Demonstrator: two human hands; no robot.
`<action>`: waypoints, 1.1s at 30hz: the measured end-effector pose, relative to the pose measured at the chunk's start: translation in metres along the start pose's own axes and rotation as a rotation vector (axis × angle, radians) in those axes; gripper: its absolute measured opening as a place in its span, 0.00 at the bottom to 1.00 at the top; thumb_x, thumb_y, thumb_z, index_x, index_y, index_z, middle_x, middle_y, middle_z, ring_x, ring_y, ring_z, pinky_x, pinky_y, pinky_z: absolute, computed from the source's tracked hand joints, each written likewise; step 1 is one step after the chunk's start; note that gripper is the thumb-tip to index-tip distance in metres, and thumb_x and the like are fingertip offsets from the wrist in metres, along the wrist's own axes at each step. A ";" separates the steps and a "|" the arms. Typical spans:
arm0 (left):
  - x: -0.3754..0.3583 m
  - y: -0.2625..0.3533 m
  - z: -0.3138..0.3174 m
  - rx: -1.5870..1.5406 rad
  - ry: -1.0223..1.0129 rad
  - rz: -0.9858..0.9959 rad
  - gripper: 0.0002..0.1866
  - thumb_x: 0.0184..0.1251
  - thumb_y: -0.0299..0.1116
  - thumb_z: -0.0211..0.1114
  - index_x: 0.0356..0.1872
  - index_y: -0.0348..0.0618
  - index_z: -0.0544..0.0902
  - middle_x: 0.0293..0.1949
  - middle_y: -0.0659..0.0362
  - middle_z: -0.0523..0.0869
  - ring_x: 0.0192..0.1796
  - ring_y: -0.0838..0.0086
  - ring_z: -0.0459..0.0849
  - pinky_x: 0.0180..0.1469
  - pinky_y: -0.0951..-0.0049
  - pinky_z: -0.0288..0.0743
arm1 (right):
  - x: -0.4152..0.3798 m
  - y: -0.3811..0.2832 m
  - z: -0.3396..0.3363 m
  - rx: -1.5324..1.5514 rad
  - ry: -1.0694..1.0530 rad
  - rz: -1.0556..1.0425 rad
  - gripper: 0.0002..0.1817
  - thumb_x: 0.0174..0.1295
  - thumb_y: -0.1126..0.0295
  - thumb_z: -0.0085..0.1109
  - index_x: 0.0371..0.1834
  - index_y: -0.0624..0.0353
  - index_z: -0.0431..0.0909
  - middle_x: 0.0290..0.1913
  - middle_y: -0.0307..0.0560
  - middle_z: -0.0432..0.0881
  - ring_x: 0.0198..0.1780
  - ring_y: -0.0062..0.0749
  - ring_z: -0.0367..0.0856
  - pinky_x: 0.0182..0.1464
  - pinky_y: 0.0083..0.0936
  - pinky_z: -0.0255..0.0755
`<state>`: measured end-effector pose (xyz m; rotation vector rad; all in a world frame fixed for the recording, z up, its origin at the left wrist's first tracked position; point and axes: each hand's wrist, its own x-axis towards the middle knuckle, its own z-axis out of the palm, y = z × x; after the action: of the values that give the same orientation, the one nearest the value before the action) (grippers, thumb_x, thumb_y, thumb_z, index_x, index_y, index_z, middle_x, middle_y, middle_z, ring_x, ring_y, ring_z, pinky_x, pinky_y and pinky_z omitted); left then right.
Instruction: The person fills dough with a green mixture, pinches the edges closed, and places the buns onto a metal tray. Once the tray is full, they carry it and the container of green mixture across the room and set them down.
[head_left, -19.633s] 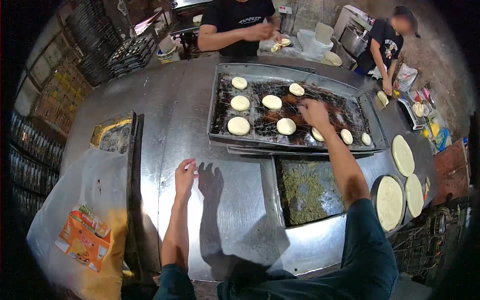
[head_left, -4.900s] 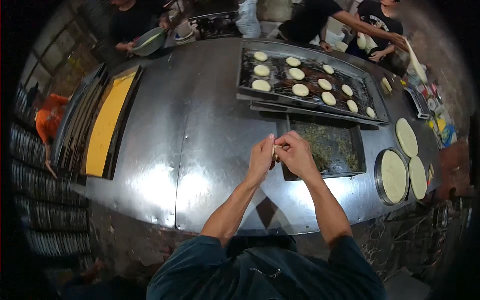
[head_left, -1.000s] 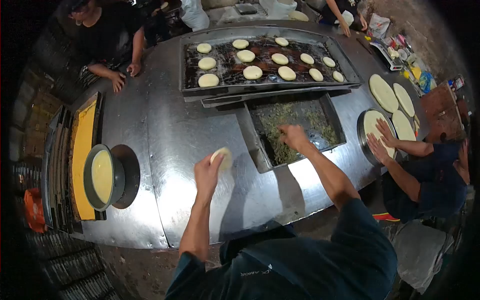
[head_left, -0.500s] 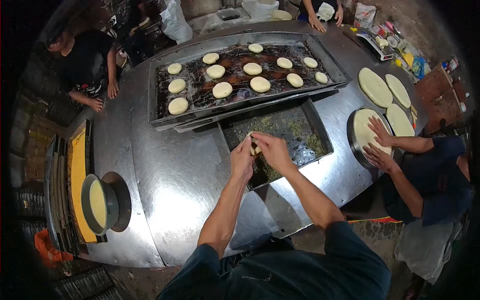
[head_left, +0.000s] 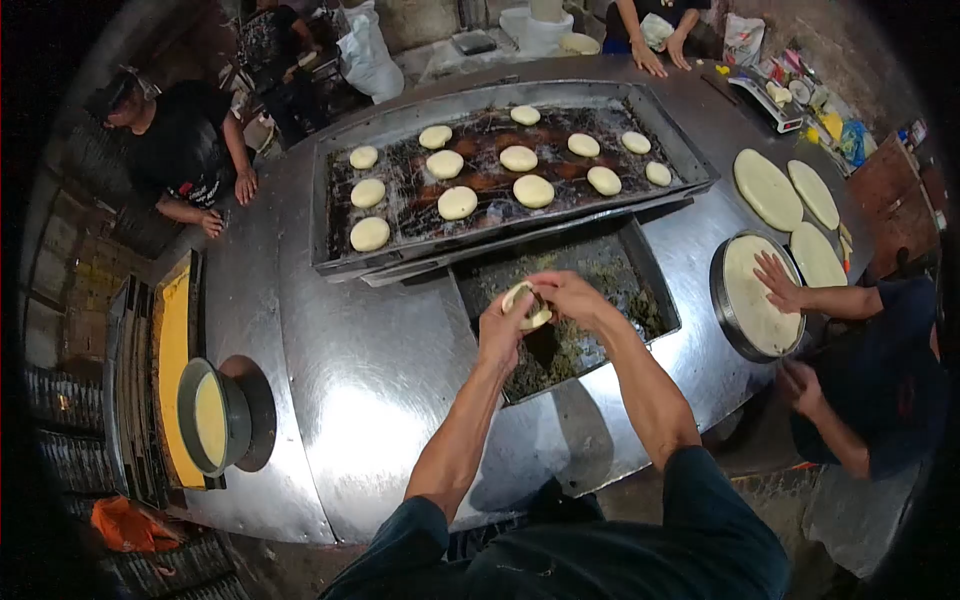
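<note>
A small piece of pale dough [head_left: 538, 320] is opened like a cup, with something darker in its middle that I cannot name. My left hand [head_left: 501, 334] curls round its left side, while the fingers of my right hand [head_left: 566, 295] pinch its upper right edge. Both hands are over a dark metal tray [head_left: 672, 305] scattered with greenish crumbs. Just beyond stands a large blackened baking pan [head_left: 320, 200], where several round dough pieces [head_left: 534, 191] lie spaced out in rows.
At right, a co-worker's hand [head_left: 777, 282] presses dough in a round pan [head_left: 728, 318], beside flat dough ovals [head_left: 768, 190]. A bowl of pale yellow liquid [head_left: 210, 420] and a tray of yellow stuff [head_left: 172, 350] sit at left. A scale [head_left: 785, 118] stands far right.
The dough in my hands is now turned so its open middle shows. The co-worker at right has taken one hand off the round pan. My view has shifted slightly.
</note>
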<state>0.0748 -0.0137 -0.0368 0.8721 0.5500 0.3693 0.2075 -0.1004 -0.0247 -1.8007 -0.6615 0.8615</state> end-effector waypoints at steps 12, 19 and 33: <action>-0.060 0.027 0.023 0.350 -0.012 0.176 0.24 0.70 0.21 0.46 0.67 0.41 0.65 0.48 0.54 0.80 0.49 0.68 0.79 0.53 0.75 0.72 | -0.089 -0.056 0.025 -0.701 0.329 -0.701 0.09 0.53 0.79 0.56 0.38 0.65 0.77 0.40 0.52 0.75 0.42 0.48 0.76 0.41 0.35 0.73; -0.072 0.090 0.004 0.722 0.175 1.029 0.16 0.72 0.32 0.47 0.37 0.33 0.82 0.39 0.51 0.83 0.41 0.72 0.82 0.48 0.73 0.73 | -0.099 -0.142 0.051 -0.235 0.130 -0.410 0.08 0.53 0.77 0.60 0.36 0.62 0.76 0.34 0.50 0.77 0.31 0.42 0.79 0.32 0.33 0.74; -0.175 0.141 -0.084 -0.174 0.165 0.306 0.28 0.75 0.54 0.40 0.33 0.38 0.78 0.27 0.59 0.79 0.27 0.79 0.77 0.21 0.78 0.70 | -0.128 -0.156 0.169 -0.179 -0.148 -0.615 0.10 0.53 0.74 0.63 0.39 0.61 0.77 0.42 0.52 0.74 0.33 0.38 0.79 0.35 0.27 0.74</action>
<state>-0.1269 0.0312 0.0854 0.7614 0.5279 0.7628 -0.0123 -0.0492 0.1110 -1.5505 -1.3354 0.5259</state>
